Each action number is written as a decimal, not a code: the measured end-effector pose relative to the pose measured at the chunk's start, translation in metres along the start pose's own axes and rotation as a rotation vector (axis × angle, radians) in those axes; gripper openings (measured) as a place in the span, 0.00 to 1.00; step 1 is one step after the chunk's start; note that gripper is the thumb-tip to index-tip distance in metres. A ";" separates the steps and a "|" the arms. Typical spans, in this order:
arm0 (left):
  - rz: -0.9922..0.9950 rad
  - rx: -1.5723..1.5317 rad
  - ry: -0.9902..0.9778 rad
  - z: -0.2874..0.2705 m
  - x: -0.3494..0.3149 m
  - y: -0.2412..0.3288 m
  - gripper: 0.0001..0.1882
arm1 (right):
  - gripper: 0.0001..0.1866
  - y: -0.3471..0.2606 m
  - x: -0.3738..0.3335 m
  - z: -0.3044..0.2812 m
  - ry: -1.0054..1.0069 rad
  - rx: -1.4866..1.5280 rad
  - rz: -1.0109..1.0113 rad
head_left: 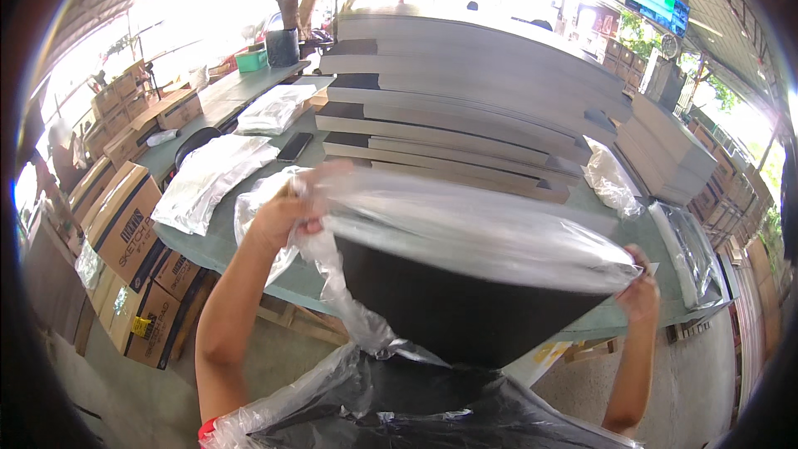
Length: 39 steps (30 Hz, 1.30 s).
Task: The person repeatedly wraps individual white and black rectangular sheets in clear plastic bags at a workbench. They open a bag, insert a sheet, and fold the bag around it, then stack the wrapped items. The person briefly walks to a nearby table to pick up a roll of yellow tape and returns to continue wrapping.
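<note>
By the green table (214,243), holds shiny, crinkly clear plastic (470,209) across a flat black sheet (449,303), pinched tight in left hand (289,209) and right hand (638,293), with arms (235,308) raised and wide apart.

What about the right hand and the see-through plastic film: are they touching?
Touching. The head view shows the right hand closed on the right end of the see-through plastic film, which gathers to a point right there with no gap.
</note>
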State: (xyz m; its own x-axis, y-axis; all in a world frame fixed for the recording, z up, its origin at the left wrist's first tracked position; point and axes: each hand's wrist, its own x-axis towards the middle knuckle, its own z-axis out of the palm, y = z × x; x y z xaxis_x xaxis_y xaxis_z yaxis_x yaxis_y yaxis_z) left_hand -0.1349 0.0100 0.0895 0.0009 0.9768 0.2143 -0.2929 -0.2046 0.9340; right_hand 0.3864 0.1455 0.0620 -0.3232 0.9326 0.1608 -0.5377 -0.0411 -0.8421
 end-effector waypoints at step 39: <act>-0.669 0.315 -0.055 -0.014 -0.113 -0.210 0.16 | 0.09 0.125 -0.069 0.005 -0.185 -0.520 0.912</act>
State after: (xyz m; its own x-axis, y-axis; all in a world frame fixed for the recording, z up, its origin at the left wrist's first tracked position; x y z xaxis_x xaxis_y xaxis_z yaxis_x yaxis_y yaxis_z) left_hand -0.0867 -0.0569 -0.1347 0.1332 0.8961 -0.4235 0.0750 0.4169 0.9058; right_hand 0.3378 0.0747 -0.0519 -0.5731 0.5557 -0.6023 0.3513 -0.4974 -0.7932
